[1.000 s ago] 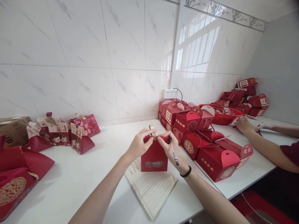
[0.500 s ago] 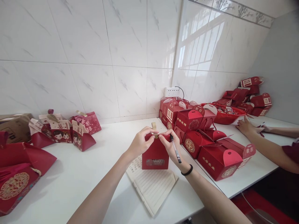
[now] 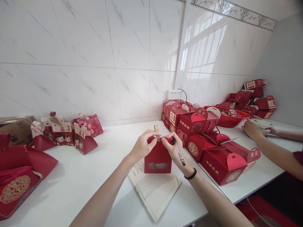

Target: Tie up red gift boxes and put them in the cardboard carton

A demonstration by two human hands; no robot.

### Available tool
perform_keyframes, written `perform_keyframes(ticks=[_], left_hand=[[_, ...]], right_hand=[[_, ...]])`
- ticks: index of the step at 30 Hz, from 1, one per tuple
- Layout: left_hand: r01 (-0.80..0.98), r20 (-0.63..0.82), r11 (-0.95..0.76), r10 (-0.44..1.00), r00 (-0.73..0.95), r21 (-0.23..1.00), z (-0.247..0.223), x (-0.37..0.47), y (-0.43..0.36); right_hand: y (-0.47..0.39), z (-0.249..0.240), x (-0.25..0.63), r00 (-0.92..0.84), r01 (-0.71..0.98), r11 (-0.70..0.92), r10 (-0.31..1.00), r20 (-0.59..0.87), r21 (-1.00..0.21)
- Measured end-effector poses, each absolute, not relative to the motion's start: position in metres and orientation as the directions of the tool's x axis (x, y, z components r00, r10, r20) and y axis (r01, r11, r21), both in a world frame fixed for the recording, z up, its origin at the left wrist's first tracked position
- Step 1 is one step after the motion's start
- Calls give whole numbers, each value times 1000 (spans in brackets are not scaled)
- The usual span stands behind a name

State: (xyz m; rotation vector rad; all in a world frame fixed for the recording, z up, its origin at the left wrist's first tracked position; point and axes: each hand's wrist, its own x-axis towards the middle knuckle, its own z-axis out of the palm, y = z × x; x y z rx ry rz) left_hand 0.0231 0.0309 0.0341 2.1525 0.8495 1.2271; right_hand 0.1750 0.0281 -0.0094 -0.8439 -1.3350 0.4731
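A red gift box (image 3: 158,154) with a small clear window stands upright on an open lined notebook (image 3: 157,192). Its top edge is pinched at the left by my left hand (image 3: 143,145). On the right side of the same edge, my right hand (image 3: 174,148) grips the box and also keeps a black-capped pen (image 3: 179,152) between its fingers. A gold ribbon loop (image 3: 156,128) sticks up from the top, between both hands. Handwriting shows on the notebook's left page.
Red boxes (image 3: 222,162) are stacked at the right, before a red basin (image 3: 230,118). Small gift boxes (image 3: 62,134) and a large red bag (image 3: 17,186) stand left. Another person's hands (image 3: 254,129) hold a pale object at far right. A power strip (image 3: 174,94) sits behind.
My hands and the red box look almost unchanged. The other person's hands now have a pale, flat object raised between them. The whole view has shifted slightly.
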Motion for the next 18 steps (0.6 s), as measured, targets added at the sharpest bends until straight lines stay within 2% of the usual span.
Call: perform_keyframes(ticks=[18], left_hand=[[257, 565, -679, 723, 399, 687, 32, 22, 34]], right_hand=[[29, -11, 174, 229, 198, 595, 744, 628, -779]])
